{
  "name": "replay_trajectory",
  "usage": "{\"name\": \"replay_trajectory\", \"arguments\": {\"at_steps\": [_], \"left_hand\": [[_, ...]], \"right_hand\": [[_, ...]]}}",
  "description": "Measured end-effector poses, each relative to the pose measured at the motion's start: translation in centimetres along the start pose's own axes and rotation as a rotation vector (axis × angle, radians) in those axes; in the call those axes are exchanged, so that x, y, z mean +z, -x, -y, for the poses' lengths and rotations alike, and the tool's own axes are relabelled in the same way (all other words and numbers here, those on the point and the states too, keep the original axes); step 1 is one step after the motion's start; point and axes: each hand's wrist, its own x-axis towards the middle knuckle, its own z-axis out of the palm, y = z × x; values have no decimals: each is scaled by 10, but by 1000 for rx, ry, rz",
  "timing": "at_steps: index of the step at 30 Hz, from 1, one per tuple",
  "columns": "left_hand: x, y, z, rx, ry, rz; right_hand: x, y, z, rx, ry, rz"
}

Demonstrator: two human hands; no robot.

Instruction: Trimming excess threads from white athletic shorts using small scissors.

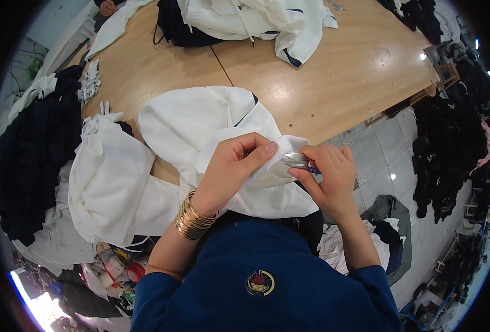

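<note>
A white garment with a dark trim line [200,113] spreads from the table edge over my lap. My left hand [239,166], with gold bangles [196,217] at the wrist, pinches a fold of this cloth between thumb and fingers. In my right hand [329,171] is a small pair of thread snips [297,160] with silver blades and a dark blue handle. The snips' blades point left and lie against the cloth, close to my left thumb. Whether a thread sits between the blades is too small to tell.
The wooden table [366,72] carries a pile of white and navy garments [245,22] at its far side. White clothes [109,182] and dark clothes [34,149] heap up on the left. A grey bag of clothes [402,221] stands on the tiled floor. Another person's hand [107,8] shows far left.
</note>
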Motion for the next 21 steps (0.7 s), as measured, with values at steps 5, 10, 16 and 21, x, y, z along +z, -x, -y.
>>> {"name": "replay_trajectory", "arguments": {"at_steps": [5, 10, 16, 21], "left_hand": [[3, 2, -2, 10, -23, -9], [4, 3, 1, 34, -35, -10], [3, 2, 4, 30, 5, 1], [2, 3, -1, 13, -4, 6]], "right_hand": [[2, 0, 3, 27, -9, -11], [4, -1, 6, 20, 1, -15], [4, -1, 6, 0, 45, -36], [3, -1, 1, 126, -131, -50]]}}
